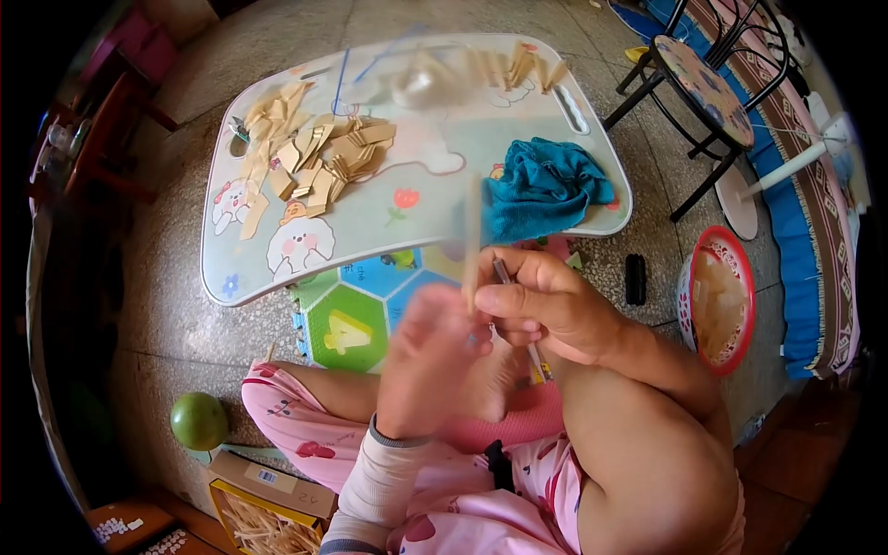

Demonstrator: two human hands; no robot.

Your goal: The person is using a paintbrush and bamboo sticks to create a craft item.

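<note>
My right hand (555,298) pinches a thin pale strip (473,236), which stands nearly upright between thumb and forefinger. The same hand also holds a slender grey rod (502,270) in its curled fingers. Motion blurs my left hand (433,350); it is close beside the lower end of the strip, and whether it grips the strip is unclear. Both hands are above my crossed legs, just short of a low white table (374,208) with cartoon prints. Many folded brown paper pieces (305,170) lie in a heap on its left half.
On the table are a teal cloth (548,184), tan strip bundles (520,66) and a clear plastic bag (423,80). A red-rimmed basin (753,305), black case (635,279) and chair (704,90) stand right. At left are a green ball-shaped object (199,421) and a cardboard box (260,479) of pale sticks.
</note>
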